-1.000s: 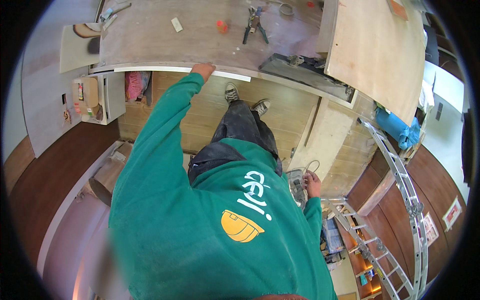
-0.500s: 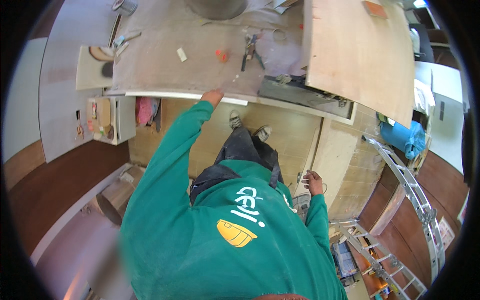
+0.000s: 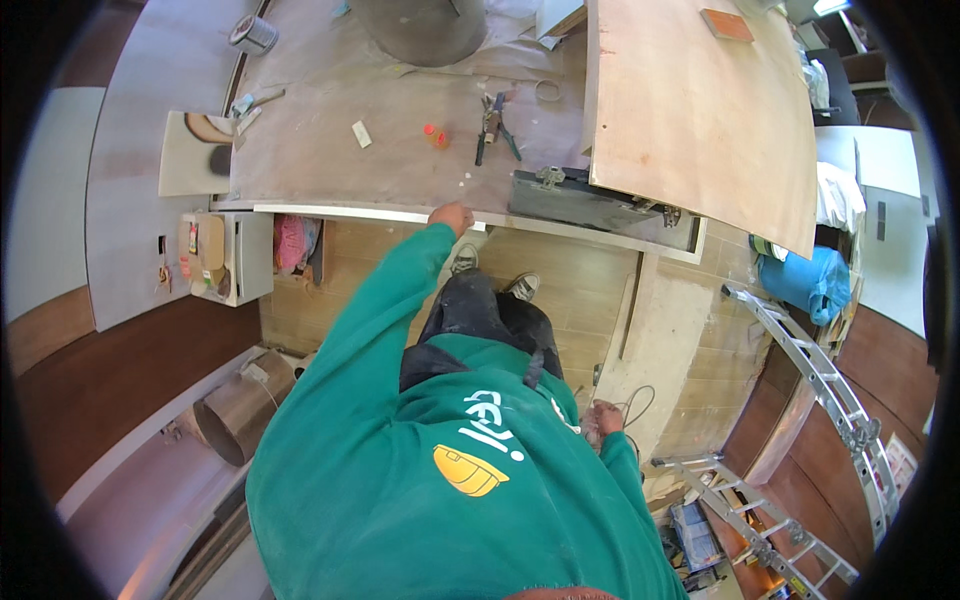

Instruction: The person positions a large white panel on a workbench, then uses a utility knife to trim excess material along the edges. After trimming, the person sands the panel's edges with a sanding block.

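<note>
White strip [image 3: 340, 212]: along front edge of tabletop [image 3: 320, 165]. Left hand [image 3: 452, 217]: on strip near its right end, fingers bent; grip closure cannot be told. Right hand [image 3: 606, 417]: beside waist, near looped cable [image 3: 654, 397]; grip contents unclear. Pliers [image 3: 491, 127]: on tabletop, handles spread.

Grey left wall [image 3: 150, 150], tan plank floor [image 3: 565, 255], red-brown right wall [image 3: 888, 345]
</note>
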A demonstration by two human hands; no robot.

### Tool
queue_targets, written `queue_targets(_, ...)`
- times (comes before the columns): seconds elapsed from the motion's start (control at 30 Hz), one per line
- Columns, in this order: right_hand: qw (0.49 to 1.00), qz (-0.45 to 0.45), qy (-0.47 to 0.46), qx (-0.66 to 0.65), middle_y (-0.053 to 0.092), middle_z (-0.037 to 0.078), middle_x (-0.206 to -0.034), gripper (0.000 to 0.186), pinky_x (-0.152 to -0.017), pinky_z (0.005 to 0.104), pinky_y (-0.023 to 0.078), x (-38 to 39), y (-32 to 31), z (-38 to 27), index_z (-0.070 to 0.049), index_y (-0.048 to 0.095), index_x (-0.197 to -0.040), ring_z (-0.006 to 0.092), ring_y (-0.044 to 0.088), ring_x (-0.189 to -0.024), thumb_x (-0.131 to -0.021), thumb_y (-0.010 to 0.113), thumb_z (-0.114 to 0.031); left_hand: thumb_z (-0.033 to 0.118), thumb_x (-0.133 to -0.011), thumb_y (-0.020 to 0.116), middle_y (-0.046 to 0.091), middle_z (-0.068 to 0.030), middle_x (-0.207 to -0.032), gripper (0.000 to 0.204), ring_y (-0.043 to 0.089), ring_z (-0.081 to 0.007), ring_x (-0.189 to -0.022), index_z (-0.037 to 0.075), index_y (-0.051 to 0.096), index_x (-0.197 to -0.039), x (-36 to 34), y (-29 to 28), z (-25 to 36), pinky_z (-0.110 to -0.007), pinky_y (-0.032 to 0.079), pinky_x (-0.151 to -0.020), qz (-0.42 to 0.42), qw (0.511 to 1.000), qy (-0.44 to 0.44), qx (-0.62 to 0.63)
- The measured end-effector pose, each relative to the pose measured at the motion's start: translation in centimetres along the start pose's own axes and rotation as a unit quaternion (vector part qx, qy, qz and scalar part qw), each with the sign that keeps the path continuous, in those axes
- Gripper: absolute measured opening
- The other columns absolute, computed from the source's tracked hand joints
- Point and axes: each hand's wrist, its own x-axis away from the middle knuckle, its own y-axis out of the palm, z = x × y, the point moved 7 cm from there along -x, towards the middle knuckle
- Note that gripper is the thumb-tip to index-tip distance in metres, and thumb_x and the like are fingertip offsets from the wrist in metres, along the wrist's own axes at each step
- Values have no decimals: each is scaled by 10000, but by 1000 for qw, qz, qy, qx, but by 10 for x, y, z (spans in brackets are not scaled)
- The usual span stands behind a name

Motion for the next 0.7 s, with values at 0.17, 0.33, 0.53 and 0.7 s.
queue_targets(0.17,998,30,14,-51,782,114,-1052,370,-599,375,577,-26,-24,34,-79,700,-1350,220,745,-805,-1041,671,-280,415,-935,796,782,-179,-1161,323,717,-416,-1120,158,866,-1119,6,33,-50,-537,561,-1008,36,993,-29,108)
queue_targets(0.33,987,76,-78,-121,766,94,-1037,337,-613,341,579,51,15,-71,-75,687,-1359,199,751,-821,-1091,641,-274,461,-923,809,782,-157,-1186,365,678,-402,-1173,157,875,-1113,0,-5,-109,-533,532,-1042,93,994,-9,50)
queue_targets(0.53,988,73,-96,-98,770,80,-1043,354,-623,344,581,93,79,-84,-75,670,-1382,192,754,-835,-1097,631,-281,468,-943,784,781,-159,-1160,370,668,-412,-1150,146,875,-1100,22,-59,-181,-541,522,-1043,96,995,-6,3)
queue_targets(0.7,995,22,-89,39,783,99,-907,298,-637,360,611,114,178,-45,-30,775,-1197,198,751,-802,-1024,641,-232,418,-946,782,777,-170,-1121,335,679,-415,-1100,114,866,-1061,31,-70,-226,-559,532,-1018,74,997,10,22)
